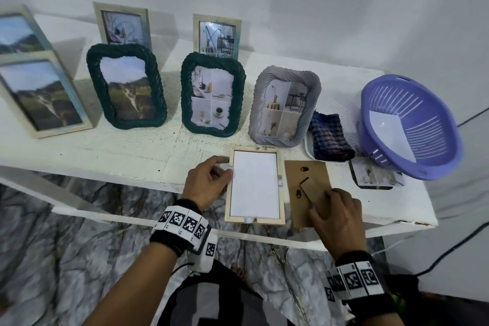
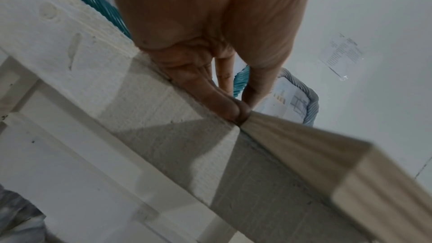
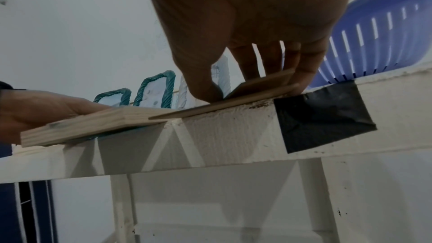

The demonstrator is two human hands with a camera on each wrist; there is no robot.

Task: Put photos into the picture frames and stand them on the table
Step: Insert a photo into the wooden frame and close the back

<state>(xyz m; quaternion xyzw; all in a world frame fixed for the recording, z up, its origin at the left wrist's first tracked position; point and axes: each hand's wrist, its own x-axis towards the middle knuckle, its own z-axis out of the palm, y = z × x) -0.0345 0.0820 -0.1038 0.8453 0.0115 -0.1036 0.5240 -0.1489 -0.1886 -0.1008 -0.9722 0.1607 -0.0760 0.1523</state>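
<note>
A light wooden picture frame (image 1: pixel 281 194) lies face down near the table's front edge, and the white back of a photo (image 1: pixel 255 185) fills its opening. My left hand (image 1: pixel 226 165) pinches the frame's left rail between thumb and index finger. In the left wrist view the left hand's fingertips (image 2: pixel 236 110) meet the end of the frame (image 2: pixel 327 163). A brown backing board (image 1: pixel 304 180) lies just right of the frame. My right hand (image 1: pixel 321 200) holds its raised stand flap (image 3: pixel 264 80), thumb on one side and fingers on the other. The board overhangs the table's edge.
Several filled frames stand along the back of the white table (image 1: pixel 105 151). A purple basket (image 1: pixel 410 124) sits at the right. Next to it are a checked cloth (image 1: pixel 330 137) and a loose photo on a black backing (image 1: pixel 375 176). Black tape (image 3: pixel 322 117) marks the table's front edge.
</note>
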